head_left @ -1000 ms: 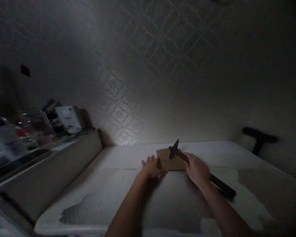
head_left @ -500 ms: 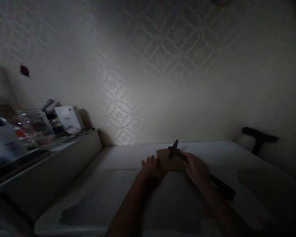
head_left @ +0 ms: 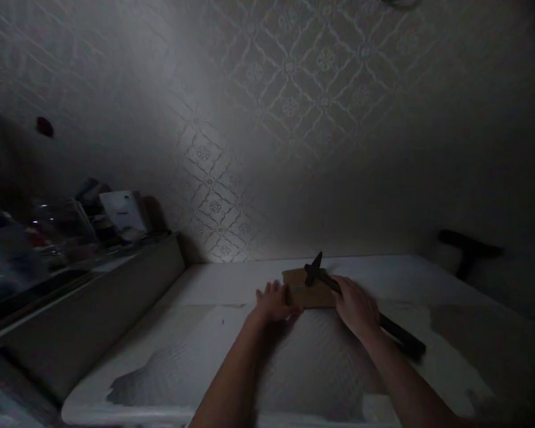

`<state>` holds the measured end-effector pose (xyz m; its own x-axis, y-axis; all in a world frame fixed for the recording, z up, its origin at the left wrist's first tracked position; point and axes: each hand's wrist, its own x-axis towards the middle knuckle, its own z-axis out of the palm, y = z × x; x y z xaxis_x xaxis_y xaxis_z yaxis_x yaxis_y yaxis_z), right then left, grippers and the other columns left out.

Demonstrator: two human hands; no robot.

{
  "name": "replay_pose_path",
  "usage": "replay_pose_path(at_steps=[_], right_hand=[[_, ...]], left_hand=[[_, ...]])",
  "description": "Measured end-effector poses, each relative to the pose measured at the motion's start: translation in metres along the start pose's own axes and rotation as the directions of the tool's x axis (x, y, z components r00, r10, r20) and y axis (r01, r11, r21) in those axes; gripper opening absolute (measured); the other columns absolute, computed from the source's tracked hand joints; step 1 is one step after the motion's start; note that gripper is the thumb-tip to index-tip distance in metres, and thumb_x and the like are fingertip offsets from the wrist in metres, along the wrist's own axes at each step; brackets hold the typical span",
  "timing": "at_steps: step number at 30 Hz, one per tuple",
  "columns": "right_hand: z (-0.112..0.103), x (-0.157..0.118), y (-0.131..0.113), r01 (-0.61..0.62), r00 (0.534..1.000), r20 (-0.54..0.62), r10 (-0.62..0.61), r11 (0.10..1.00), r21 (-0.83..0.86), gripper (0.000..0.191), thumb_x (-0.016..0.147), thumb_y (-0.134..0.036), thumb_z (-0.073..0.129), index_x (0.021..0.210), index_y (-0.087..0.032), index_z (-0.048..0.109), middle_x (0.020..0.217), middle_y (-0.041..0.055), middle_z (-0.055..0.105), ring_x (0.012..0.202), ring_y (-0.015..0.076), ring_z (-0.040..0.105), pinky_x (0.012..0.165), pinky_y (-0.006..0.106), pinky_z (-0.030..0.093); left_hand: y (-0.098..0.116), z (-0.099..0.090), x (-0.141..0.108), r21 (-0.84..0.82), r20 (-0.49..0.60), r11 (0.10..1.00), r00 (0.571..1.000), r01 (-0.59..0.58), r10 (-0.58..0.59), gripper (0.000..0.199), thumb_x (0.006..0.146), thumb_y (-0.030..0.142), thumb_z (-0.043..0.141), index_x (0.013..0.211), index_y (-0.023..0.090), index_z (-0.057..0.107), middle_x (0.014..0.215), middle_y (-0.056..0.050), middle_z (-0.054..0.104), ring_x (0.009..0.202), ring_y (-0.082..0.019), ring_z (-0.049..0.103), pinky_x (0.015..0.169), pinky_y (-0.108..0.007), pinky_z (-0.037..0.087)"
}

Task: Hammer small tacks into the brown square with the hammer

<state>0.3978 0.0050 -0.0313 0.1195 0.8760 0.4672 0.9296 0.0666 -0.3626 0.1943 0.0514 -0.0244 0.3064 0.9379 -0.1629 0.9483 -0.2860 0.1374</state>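
A flat brown cardboard piece (head_left: 296, 295) with faint pale lettering lies on the worn white tabletop, towards its back edge. At the cardboard's left end rests my left hand (head_left: 273, 302), fingers spread and thumb near the front edge. My right hand (head_left: 356, 306) is closed around the dark handle of a hammer (head_left: 312, 271). The hammer's head is over the cardboard, with its pointed end tilted up and away. Its thick handle end sticks out behind my right wrist. Whether the head touches the cardboard, I cannot tell.
The white tabletop (head_left: 205, 333) has peeled grey patches. On the left, a raised ledge (head_left: 129, 285) carries a white box (head_left: 123, 211) and blurred clutter. A patterned wall (head_left: 289, 148) rises behind. At the right stands a dark T-shaped object (head_left: 468, 246).
Light on the wall has shifted; its right side is darker, while the hands and tabletop show more clearly. Both hands, the hammer and the cardboard stay nearly in place.
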Motion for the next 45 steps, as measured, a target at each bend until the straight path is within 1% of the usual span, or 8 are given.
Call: replay_pose_path(at_steps=[3, 11, 15, 21, 31, 36, 40, 45], right_hand=[[-0.0007, -0.0003, -0.0006, -0.004, 1.000, -0.002, 0.004, 1.000, -0.009, 0.036, 0.085, -0.013, 0.045, 0.120, -0.023, 0.050, 0.113, 0.0035, 0.060, 0.099, 0.0205, 0.056, 0.075, 0.030, 0.040], [0.0007, 0.0007, 0.0007, -0.014, 1.000, -0.003, 0.014, 1.000, -0.001, 0.036, 0.085, -0.013, 0.045, 0.119, -0.022, 0.051, 0.113, 0.0037, 0.060, 0.099, 0.0207, 0.056, 0.076, 0.030, 0.040], [0.0014, 0.0006, 0.0013, 0.000, 1.000, 0.006, 0.000, 1.000, -0.004, 0.037, 0.084, -0.013, 0.046, 0.119, -0.022, 0.050, 0.114, 0.0036, 0.059, 0.099, 0.0206, 0.056, 0.077, 0.030, 0.040], [0.0018, 0.0004, 0.0016, -0.005, 1.000, 0.000, 0.005, 1.000, -0.016, 0.037, 0.084, -0.013, 0.046, 0.119, -0.022, 0.050, 0.114, 0.0040, 0.059, 0.098, 0.0210, 0.056, 0.076, 0.030, 0.040], [0.0040, 0.0004, 0.0031, 0.005, 1.000, -0.021, -0.004, 1.000, 0.012, 0.038, 0.083, -0.012, 0.046, 0.119, -0.021, 0.051, 0.114, 0.0045, 0.059, 0.100, 0.0213, 0.055, 0.078, 0.032, 0.042], [0.0032, 0.0003, 0.0020, 0.003, 1.000, -0.017, -0.004, 1.000, -0.004, 0.037, 0.083, -0.012, 0.046, 0.118, -0.021, 0.052, 0.112, 0.0050, 0.060, 0.098, 0.0214, 0.057, 0.075, 0.032, 0.042], [0.0022, 0.0004, 0.0013, -0.001, 0.999, -0.037, 0.000, 1.000, -0.013, 0.037, 0.084, -0.013, 0.046, 0.119, -0.022, 0.051, 0.112, 0.0047, 0.060, 0.097, 0.0207, 0.057, 0.075, 0.031, 0.042], [0.0032, 0.0008, 0.0022, 0.002, 1.000, -0.019, -0.003, 1.000, -0.008, 0.037, 0.082, -0.011, 0.047, 0.117, -0.022, 0.052, 0.110, 0.0038, 0.061, 0.097, 0.0201, 0.057, 0.074, 0.030, 0.041]], left_hand=[[0.0016, -0.0010, -0.0010, 0.012, 0.016, 1.000, 1.000, 0.013, -0.013, 0.094, 0.068, 0.075, 0.037, 0.142, 0.023, 0.012, 0.150, -0.014, 0.010, 0.136, -0.035, 0.009, 0.103, -0.061, 0.013], [0.0007, -0.0009, -0.0005, -0.011, 0.013, 1.000, 1.000, 0.013, -0.013, 0.095, 0.068, 0.075, 0.037, 0.142, 0.022, 0.013, 0.150, -0.014, 0.009, 0.136, -0.035, 0.008, 0.104, -0.061, 0.011], [-0.0001, 0.0002, 0.0003, -0.022, 0.009, 1.000, 1.000, 0.016, -0.016, 0.093, 0.067, 0.075, 0.038, 0.142, 0.023, 0.015, 0.150, -0.013, 0.009, 0.136, -0.035, 0.007, 0.104, -0.062, 0.009], [0.0000, 0.0007, 0.0003, -0.015, 0.007, 1.000, 1.000, 0.000, 0.000, 0.095, 0.066, 0.077, 0.037, 0.141, 0.022, 0.017, 0.150, -0.015, 0.011, 0.136, -0.036, 0.009, 0.103, -0.062, 0.012], [0.0018, -0.0015, -0.0017, -0.021, -0.007, 1.000, 1.000, 0.015, -0.016, 0.092, 0.066, 0.075, 0.039, 0.140, 0.024, 0.019, 0.150, -0.013, 0.011, 0.136, -0.034, 0.010, 0.103, -0.062, 0.012], [0.0008, -0.0008, -0.0007, -0.014, -0.005, 1.000, 1.000, 0.005, -0.005, 0.094, 0.066, 0.076, 0.038, 0.141, 0.023, 0.017, 0.150, -0.014, 0.011, 0.136, -0.036, 0.010, 0.103, -0.062, 0.012], [-0.0002, 0.0009, 0.0010, -0.003, 0.003, 1.000, 1.000, 0.008, -0.008, 0.093, 0.067, 0.075, 0.037, 0.141, 0.023, 0.016, 0.150, -0.014, 0.011, 0.136, -0.035, 0.009, 0.103, -0.062, 0.012], [0.0003, 0.0007, 0.0007, 0.008, 0.003, 1.000, 1.000, 0.016, -0.016, 0.093, 0.068, 0.075, 0.037, 0.141, 0.022, 0.017, 0.150, -0.013, 0.010, 0.136, -0.035, 0.009, 0.103, -0.061, 0.013]])
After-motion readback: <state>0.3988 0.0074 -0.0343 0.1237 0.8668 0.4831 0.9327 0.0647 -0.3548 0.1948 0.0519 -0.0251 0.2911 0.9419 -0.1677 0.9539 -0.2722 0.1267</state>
